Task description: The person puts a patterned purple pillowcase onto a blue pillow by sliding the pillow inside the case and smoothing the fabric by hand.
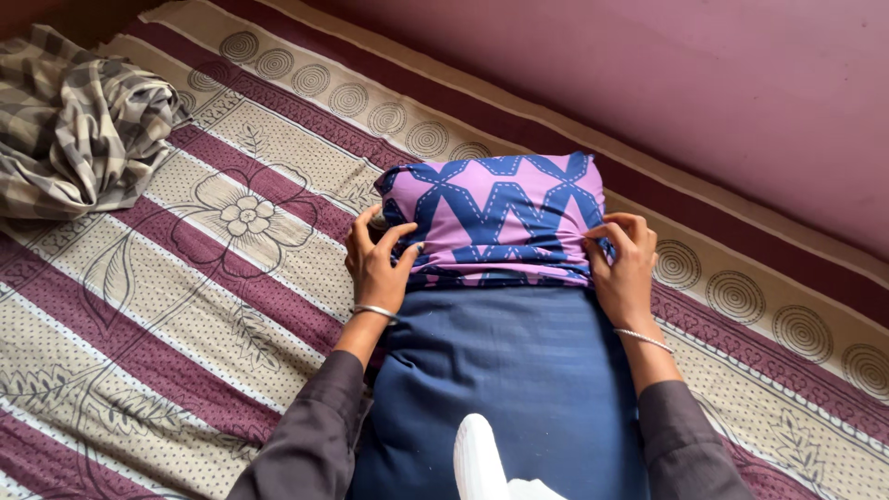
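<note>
The fingertips of the left hand (375,264) are pinched into the gathered edge of a purple pillowcase with a dark blue zigzag print (495,218), on the case's left side just left of the frame's centre; the right hand (622,268) grips the same bunched hem on the opposite side, fingers curled and thumb pressed in, so both hands are clenched on cloth and neither is free. Each wrist wears a thin bangle, and dark grey sleeves run back toward the lower edge of the frame. The pillowcase covers only the far end of a dark blue pillow (514,380), whose long axis runs from the bottom centre of the frame up toward the middle, straight away from the person. The bare blue length lies between the two forearms, below the fingers, and the hands sit level with each other, equally near the hem. Everything rests on a maroon and beige striped bedsheet with a flower print (185,278). A crumpled checked cloth (79,120) lies in the upper left, well apart. A mauve wall (694,83) fills the upper right.
</note>
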